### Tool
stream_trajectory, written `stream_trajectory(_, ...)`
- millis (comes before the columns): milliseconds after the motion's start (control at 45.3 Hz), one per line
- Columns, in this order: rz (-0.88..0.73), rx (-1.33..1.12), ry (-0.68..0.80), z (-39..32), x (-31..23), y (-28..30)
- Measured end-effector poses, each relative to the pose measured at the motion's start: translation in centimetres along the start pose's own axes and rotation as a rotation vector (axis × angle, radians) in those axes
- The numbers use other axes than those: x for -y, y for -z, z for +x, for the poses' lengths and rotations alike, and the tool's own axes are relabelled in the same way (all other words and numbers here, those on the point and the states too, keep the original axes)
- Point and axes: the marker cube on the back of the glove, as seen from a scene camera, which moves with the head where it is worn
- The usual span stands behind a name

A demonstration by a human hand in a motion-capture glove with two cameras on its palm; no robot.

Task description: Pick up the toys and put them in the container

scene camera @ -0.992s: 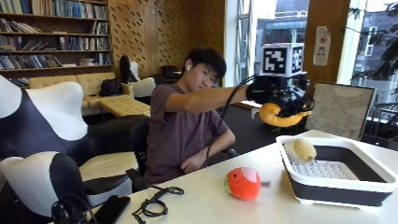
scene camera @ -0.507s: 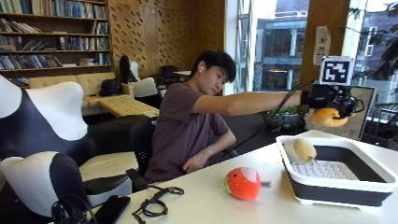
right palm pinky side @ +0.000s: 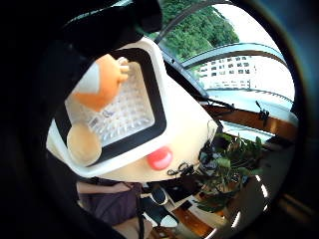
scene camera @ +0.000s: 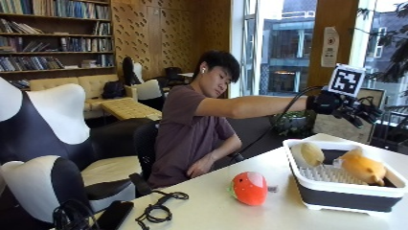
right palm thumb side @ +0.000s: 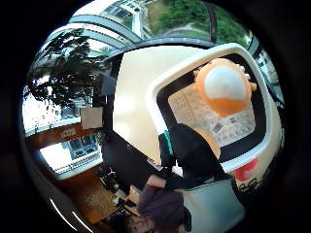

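As an orange plush toy (scene camera: pixel 364 167) lies inside the white-rimmed container (scene camera: pixel 319 190), the gloved right hand (scene camera: pixel 344 107) hangs above it, fingers spread, holding nothing.
A tan toy (scene camera: pixel 311 154) leans in the container's near corner; a red toy (scene camera: pixel 249 188) sits on the table (scene camera: pixel 210 211) beside it.

Orange toy (scene camera: pixel 363 167) — out of the right hand (scene camera: pixel 344 108), now inside the container (scene camera: pixel 344 196).
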Motion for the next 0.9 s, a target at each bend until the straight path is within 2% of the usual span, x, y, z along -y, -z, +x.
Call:
stream_trajectory(110,0.022,-0.095,0.016,1.3,-1.3,0.7)
stream_trajectory(243,0.067,0.082,0.080,1.5,-5.0,4.5)
stream_trajectory(485,0.137,0.057,-0.048,8.4,-12.4,8.1)
stream_trajectory(728,0.134,0.072,-0.153,15.7,-17.6,6.9)
stream_trajectory(904,0.105,0.086,-0.132,19.7,-19.8,1.8)
